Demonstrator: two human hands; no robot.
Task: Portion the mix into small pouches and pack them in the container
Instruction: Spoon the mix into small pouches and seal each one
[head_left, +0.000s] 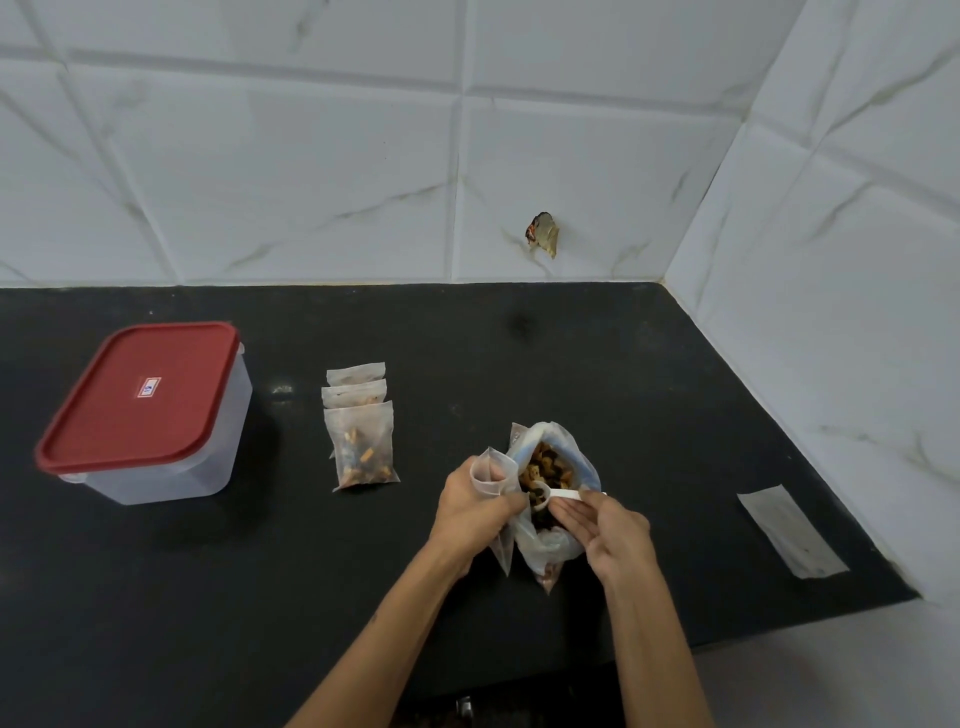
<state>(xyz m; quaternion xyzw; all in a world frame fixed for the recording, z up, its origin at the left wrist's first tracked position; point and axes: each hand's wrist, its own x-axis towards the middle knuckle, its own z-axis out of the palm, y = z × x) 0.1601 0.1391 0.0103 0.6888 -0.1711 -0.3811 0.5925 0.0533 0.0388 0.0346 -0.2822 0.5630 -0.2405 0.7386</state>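
On the black stone counter (363, 597), the left hand (470, 512) is closed around a small clear plastic pouch (491, 475), its long axis upright and its open mouth pointing up toward 12 o'clock. Touching it at 3 o'clock stands the large clear plastic bag of brown-and-dark snack mix (550, 483), mouth also up. The right hand (605, 538) pinches the handle of a small white plastic scoop (553, 496); the handle runs roughly 3 to 9 o'clock, bowl toward 9, inside the bag mouth. Three filled small pouches (363, 431) lie overlapping at 10 o'clock, lengthwise 12 to 6. Farther toward 9 sits the translucent container with red lid (148, 410), closed.
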